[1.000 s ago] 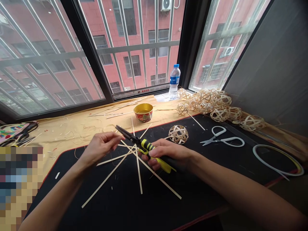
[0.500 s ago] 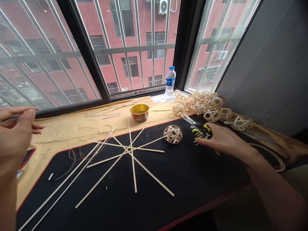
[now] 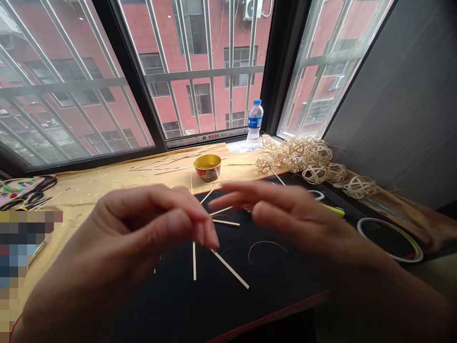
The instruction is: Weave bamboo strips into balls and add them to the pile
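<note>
My left hand (image 3: 157, 224) hovers over the middle of the mat, its fingertips pressed together; whatever they may hold is hidden. Just to its right, my right hand (image 3: 285, 214) reaches in with fingers stretched out and thumb apart, and nothing shows in it. The two hands are close but do not touch. Below them, flat pale bamboo strips (image 3: 230, 269) lie crossed like a star on the black mat (image 3: 271, 286), their crossing covered by my left hand. A thin curved fibre (image 3: 267, 242) shows under the right hand. The single woven ball is hidden.
A gold-rimmed tin (image 3: 207, 169) stands behind the strips. Farther back are a water bottle (image 3: 254, 124) and a pile of woven bamboo balls (image 3: 303, 155). A pale ring (image 3: 360, 231) lies at right, black-handled scissors (image 3: 39, 190) at left. Barred windows rise behind.
My left hand has swung from the far left to the middle. My right hand has left the yellow-and-black-handled scissors and moved left, now covering the single woven ball.
</note>
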### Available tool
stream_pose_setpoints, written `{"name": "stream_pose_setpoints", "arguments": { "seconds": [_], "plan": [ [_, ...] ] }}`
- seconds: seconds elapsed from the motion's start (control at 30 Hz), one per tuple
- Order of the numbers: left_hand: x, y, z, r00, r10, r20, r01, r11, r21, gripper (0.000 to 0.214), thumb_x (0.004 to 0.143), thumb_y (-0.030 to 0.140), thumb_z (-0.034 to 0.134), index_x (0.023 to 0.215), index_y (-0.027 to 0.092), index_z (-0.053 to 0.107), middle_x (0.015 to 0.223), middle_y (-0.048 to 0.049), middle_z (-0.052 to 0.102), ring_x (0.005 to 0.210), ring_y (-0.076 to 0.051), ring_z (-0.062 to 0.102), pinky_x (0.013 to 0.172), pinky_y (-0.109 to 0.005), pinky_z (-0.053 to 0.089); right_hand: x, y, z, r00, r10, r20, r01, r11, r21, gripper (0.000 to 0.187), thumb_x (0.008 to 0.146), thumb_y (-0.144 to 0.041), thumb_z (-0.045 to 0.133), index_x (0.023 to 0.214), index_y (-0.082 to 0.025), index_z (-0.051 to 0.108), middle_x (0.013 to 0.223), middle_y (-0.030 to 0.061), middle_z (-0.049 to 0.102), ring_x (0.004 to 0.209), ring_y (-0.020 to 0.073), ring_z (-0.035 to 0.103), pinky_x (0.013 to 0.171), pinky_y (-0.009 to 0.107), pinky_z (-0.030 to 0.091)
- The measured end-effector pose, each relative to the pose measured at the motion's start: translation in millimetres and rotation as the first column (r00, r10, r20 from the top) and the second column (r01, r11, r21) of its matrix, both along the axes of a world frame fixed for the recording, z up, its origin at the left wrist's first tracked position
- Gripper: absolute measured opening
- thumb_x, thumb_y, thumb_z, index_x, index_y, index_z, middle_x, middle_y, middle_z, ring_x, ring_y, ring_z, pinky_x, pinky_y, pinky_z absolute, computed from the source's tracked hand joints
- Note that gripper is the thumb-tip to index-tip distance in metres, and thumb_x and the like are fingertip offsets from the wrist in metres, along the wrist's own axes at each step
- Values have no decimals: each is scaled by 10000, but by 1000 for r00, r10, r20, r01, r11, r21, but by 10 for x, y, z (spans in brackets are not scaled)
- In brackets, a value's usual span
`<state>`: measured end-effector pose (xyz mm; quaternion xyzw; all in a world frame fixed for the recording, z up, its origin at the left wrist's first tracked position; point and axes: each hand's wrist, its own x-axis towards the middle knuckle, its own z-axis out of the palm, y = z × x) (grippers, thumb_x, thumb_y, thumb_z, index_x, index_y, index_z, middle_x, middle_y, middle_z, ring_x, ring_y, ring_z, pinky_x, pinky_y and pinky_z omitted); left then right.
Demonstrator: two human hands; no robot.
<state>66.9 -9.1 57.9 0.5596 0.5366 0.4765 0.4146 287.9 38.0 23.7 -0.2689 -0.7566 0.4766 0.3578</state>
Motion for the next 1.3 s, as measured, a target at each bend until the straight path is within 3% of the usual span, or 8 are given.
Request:
{"name": "stream_pose_setpoints", "arguments": {
  "seconds": [0.07, 0.13, 0.23, 0.33, 0.47, 0.7, 0.9, 1.3],
  "plan": [
    [-17, 128, 98, 994, -87, 71, 76, 987, 144, 213, 655, 417, 783, 574, 248, 681, 592, 31, 616, 582, -136, 597, 575, -252, 522, -187, -14, 106, 954, 286, -87, -298, 929, -220, 365, 930, -402, 455, 1168, -165, 597, 788, 37, 645, 713, 152, 630, 685, 312, 498],
    [-117, 292, 155, 991, -65, 119, 38, 975, 217, 173, 683, 373, 778, 635, 224, 705, 591, 28, 603, 549, -99, 572, 516, -189, 491, -227, 115, 138, 945, 284, -160, -319, 906, -278, 310, 924, -371, 480, 957, -127, 669, 600, -18, 542, 521, 87, 542, 560, 248, 465],
    [-369, 558, 132, 970, 62, 233, -113, 971, 211, 111, 692, 245, 776, 666, 162, 707, 623, 20, 589, 481, -41, 500, 461, -139, 452, -41, 460, 163, 938, 16, -346, -104, 966, -236, 244, 845, -319, 593, 669, -153, 626, 557, -43, 480, 465, 46, 450, 507, 207, 454],
    [-539, 764, 3, 916, 110, 386, -154, 984, 85, 116, 629, 149, 793, 691, 114, 701, 627, 7, 597, 457, -31, 491, 422, -120, 435, 262, 766, 198, 753, -222, -620, 88, 967, -239, 350, 788, -251, 597, 492, -174, 426, 730, -16, 602, 713, 88, 604, 651, 226, 530],
    [-373, 862, -270, 921, 47, 388, -44, 999, -16, 195, 602, 161, 817, 730, 79, 695, 623, -16, 612, 469, -56, 534, 435, -143, 453, 613, 959, 166, 661, -523, -538, 435, 851, -294, 461, 857, -145, 99, 483, -84, 362, 962, -45, 623, 727, -46, 616, 598, 165, 397],
    [377, 1015, -709, 951, -139, -276, 206, 951, 231, 196, 826, 294, 608, 926, 139, 673, 930, -96, 667, 877, -217, 657, 793, -371, 540, 1056, 886, 118, 562, -558, -611, 651, 754, -90, 260, 893, -95, 463, 693, -162, 613, 765, 38, 650, 534, 35, 498, 501, 268, 380],
    [929, 1419, -930, 860, -200, -470, 339, 911, 233, 87, 794, 197, 634, 770, 154, 705, 991, -111, 619, 1010, -243, 578, 926, -389, 458, 798, 604, 179, 546, -642, -538, 838, 421, 348, 156, 825, -158, 658, 977, -120, 660, 766, 59, 715, 690, 124, 657, 676, 313, 489],
    [543, 1191, -1103, 767, -346, -541, 474, 873, 113, 92, 781, 238, 668, 736, 185, 729, 1162, -110, 624, 1095, -254, 591, 978, -372, 437, 238, 778, -297, 904, -426, -27, 410, 848, 336, 79, 866, -217, 557, 863, -160, 612, 785, 40, 730, 680, 139, 650, 645, 259, 486]
  ]
}}
